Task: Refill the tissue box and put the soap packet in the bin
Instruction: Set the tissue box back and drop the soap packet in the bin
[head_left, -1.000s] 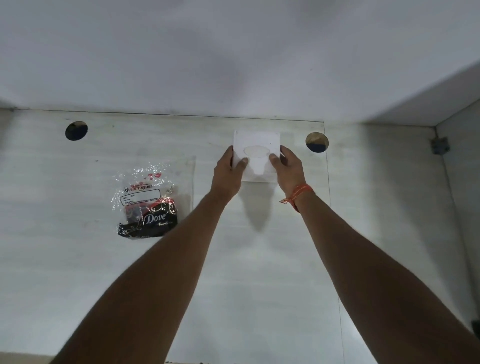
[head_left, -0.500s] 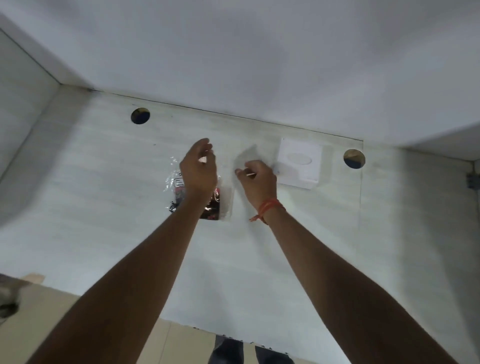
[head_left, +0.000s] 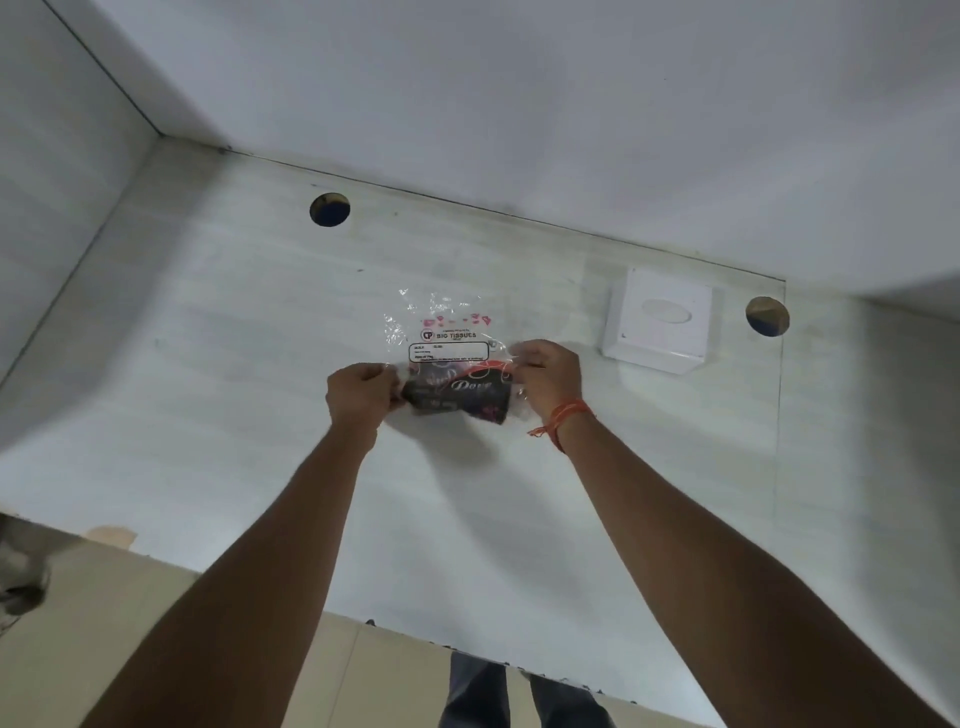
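A clear plastic tissue wrapper (head_left: 448, 332) printed "Big Tissues" is held a little above the pale counter, and a dark Dove soap packet (head_left: 457, 395) shows inside its lower half. My left hand (head_left: 361, 395) pinches the wrapper's left edge and my right hand (head_left: 545, 376) pinches its right edge. An orange thread sits on the right wrist. The white square tissue box (head_left: 657, 319) with an oval slot stands on the counter to the right of my hands, near the back wall, untouched.
The pale counter (head_left: 218, 364) has two round holes, one at back left (head_left: 329, 209) and one right of the box (head_left: 767, 316). Walls close in the back and left. The counter's front edge runs below my forearms, with beige floor tiles (head_left: 104, 597) beyond it.
Both hands let go of the tissue box, moved left to the plastic wrapper and took hold of its two edges. The view swung left, so the box now sits to the right.
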